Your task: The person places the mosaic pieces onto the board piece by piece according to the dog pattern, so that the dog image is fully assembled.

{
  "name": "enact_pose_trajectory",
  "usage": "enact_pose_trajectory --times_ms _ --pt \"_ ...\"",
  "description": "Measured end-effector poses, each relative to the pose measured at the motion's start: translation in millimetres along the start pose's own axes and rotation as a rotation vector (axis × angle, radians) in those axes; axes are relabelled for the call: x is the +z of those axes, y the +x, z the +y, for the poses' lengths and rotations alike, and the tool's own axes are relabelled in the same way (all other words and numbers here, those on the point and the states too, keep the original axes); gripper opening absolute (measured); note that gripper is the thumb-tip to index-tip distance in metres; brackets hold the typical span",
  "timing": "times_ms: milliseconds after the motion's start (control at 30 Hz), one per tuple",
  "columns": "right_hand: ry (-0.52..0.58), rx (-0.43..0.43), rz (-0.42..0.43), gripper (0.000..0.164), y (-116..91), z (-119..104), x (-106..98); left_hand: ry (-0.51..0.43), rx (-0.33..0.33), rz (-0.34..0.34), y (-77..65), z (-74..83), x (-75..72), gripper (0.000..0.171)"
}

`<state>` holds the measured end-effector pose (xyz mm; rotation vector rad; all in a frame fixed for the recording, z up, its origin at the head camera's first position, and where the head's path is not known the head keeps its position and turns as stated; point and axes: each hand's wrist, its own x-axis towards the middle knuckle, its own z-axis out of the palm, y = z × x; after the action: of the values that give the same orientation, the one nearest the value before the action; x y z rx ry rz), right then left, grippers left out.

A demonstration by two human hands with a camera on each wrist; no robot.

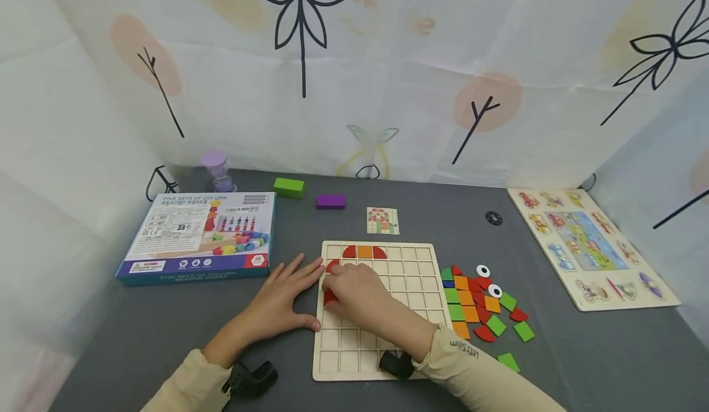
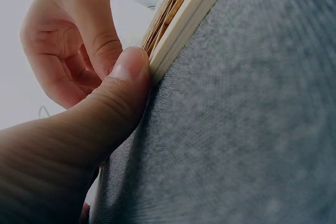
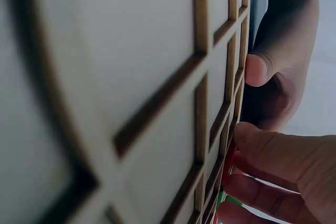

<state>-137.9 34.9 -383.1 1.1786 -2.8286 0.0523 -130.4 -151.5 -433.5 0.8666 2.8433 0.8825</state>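
Note:
A pale wooden grid board lies in front of me. Two red quarter-circle pieces flank an orange square in its top row. My right hand bends over the board's left columns, its thumb and fingers about a red piece; the fingers partly hide it. Red also shows above and below that hand in the head view. My left hand spreads its fingers along the board's left side. In the left wrist view its thumb touches the board's edge.
Loose green, orange and red pieces lie right of the board, with two white rings. A pattern card lies behind it. A box stands left, a picture puzzle right. Green and purple blocks sit behind.

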Motion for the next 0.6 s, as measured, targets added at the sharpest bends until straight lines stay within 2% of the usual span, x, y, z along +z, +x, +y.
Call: enact_pose_trajectory --times_ms 200,400,500,600 --pt "0.009 0.014 0.005 0.009 1.2 -0.6 0.4 0.0 0.001 0.0 0.4 0.6 -1.7 0.096" --pt "0.018 0.012 0.007 0.013 0.8 0.2 -1.5 0.009 0.005 0.005 0.3 0.1 -1.8 0.096" --pt "0.058 0.014 0.004 0.018 -6.8 5.2 -7.2 0.015 -0.001 -0.003 0.3 0.3 -1.1 0.096" --pt "0.135 0.044 0.022 0.024 -23.6 16.9 -20.1 0.019 -0.008 -0.013 0.7 1.0 -0.9 0.097"
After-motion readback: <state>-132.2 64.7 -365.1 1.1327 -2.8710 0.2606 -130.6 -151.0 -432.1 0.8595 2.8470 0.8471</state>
